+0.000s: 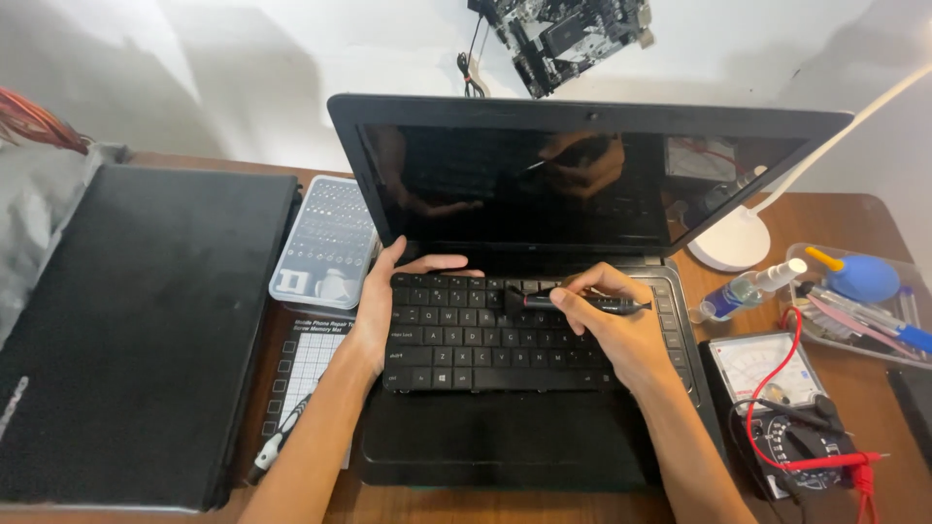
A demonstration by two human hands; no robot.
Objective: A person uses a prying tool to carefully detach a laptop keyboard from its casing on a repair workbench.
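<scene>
Nearest: both forearms run up over the laptop (pixel 505 456) palm rest. Right hand (pixel 607 325) clamped on a black brush pen (pixel 575 303), long axis lying L–R across the keyboard (pixel 485 335), bristle tip pointing left at upper key rows. Left hand (pixel 388 291) open, fingers resting on keyboard's top-left corner. Farther: dark screen (pixel 524 184).

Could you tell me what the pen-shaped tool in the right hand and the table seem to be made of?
The pen-shaped tool looks like black plastic, matt with a dull sheen, though coated metal is possible. The table looks like wood or wood veneer, reddish brown and smooth, with faint grain.
</scene>
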